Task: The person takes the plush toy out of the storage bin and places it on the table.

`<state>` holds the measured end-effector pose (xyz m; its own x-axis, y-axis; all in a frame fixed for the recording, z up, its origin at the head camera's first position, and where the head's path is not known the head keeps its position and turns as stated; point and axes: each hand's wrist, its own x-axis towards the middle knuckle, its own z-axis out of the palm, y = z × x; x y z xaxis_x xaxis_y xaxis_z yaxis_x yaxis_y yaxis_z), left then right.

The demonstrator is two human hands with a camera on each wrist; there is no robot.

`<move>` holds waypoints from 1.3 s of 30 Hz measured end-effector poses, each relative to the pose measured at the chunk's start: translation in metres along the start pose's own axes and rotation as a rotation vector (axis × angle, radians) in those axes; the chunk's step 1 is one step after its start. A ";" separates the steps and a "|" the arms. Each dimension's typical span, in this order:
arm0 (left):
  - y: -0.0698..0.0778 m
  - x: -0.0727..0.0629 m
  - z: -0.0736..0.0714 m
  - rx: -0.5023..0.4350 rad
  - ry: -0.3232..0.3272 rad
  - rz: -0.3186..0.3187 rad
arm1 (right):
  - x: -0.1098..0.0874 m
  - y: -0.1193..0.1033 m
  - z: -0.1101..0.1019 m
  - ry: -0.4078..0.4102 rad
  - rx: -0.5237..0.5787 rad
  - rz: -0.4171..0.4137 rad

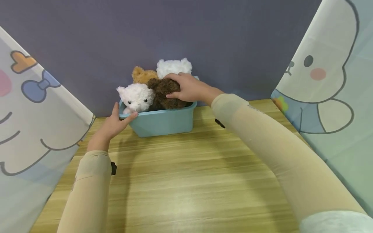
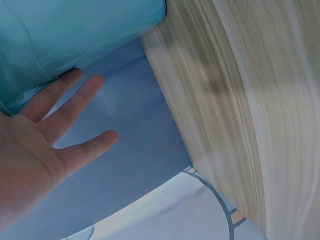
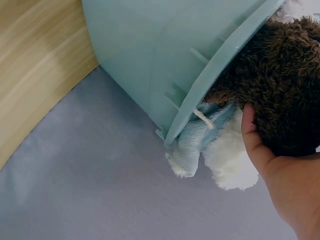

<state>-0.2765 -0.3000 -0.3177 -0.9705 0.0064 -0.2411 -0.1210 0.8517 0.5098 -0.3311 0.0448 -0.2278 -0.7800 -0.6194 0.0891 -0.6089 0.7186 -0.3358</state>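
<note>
A light blue plastic bin (image 1: 163, 123) stands on the table against the back wall, filled with plush toys. My right hand (image 1: 189, 88) grips a dark brown plush toy (image 1: 165, 93) at the bin's right side, thumb and fingers around its fur. In the right wrist view the thumb (image 3: 256, 142) presses into the brown fur. My left hand (image 1: 111, 125) touches the bin's left end, with the thumb along the front rim. Its other visible fingers (image 2: 70, 112) are straight and spread beside the bin wall in the left wrist view.
In the bin sit a white plush cat (image 1: 137, 97), a tan plush toy (image 1: 143, 75) and another white plush (image 1: 174, 67) at the back. The wood-grain table (image 1: 175, 181) spreads in front. Printed cartoon cloths (image 1: 323, 84) flank both sides; a grey-blue wall (image 1: 221, 42) stands behind.
</note>
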 end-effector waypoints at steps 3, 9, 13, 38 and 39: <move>-0.003 0.000 0.002 0.012 0.000 -0.004 | 0.000 0.000 0.000 -0.016 -0.004 0.009; 0.000 0.001 -0.001 0.009 0.009 0.003 | -0.001 0.002 -0.005 -0.013 -0.004 0.006; 0.004 0.002 -0.003 -0.004 0.010 0.015 | -0.005 0.007 -0.010 0.014 0.005 -0.008; 0.003 -0.002 -0.001 0.001 -0.010 -0.024 | -0.024 0.006 -0.035 0.111 0.082 -0.006; 0.004 -0.002 -0.001 0.001 -0.010 -0.023 | -0.025 0.006 -0.036 0.117 0.084 -0.006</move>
<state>-0.2749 -0.2978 -0.3141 -0.9653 -0.0081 -0.2610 -0.1432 0.8523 0.5031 -0.3209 0.0762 -0.1982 -0.7909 -0.5788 0.1988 -0.6033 0.6831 -0.4116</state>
